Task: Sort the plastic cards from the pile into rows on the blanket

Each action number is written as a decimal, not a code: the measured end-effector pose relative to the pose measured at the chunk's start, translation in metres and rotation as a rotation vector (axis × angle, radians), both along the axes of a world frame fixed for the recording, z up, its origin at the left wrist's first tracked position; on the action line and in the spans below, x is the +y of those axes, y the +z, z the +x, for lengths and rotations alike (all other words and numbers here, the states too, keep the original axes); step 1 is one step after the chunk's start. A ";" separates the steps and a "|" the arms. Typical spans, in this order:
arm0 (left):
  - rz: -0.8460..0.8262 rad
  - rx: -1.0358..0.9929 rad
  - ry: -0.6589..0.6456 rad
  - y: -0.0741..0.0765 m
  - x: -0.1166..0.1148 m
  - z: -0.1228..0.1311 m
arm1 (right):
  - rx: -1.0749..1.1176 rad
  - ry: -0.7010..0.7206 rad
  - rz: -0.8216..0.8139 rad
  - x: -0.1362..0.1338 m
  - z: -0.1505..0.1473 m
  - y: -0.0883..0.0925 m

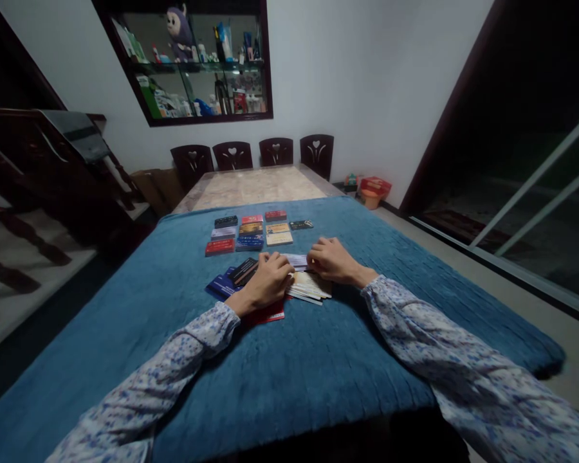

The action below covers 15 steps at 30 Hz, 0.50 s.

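My left hand rests over a loose heap of cards, its fingers curled; what lies under its fingertips is hidden. My right hand is closed, with its fingertips at the edge of a pale lavender card between the two hands. Cream cards lie fanned just below the right hand. Left of my left hand are a black card and blue cards. A red card sticks out under the left wrist.
Beyond the hands stand sorted card stacks, among them a red stack, a blue stack, a cream stack and a single black card. A blue cloth covers the near table. Dark chairs line the far end.
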<state>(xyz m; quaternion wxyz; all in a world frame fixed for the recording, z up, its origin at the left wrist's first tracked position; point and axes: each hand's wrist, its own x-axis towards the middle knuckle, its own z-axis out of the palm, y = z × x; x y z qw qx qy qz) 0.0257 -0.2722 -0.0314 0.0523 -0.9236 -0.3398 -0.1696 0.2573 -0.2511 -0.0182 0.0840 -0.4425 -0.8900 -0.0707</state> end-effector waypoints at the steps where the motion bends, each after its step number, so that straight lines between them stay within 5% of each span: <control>1: 0.002 0.000 -0.005 -0.001 -0.001 0.001 | 0.001 0.001 0.007 -0.002 0.001 -0.001; 15: 0.030 0.148 -0.055 -0.007 -0.022 0.008 | 0.180 0.183 0.168 -0.035 0.022 -0.035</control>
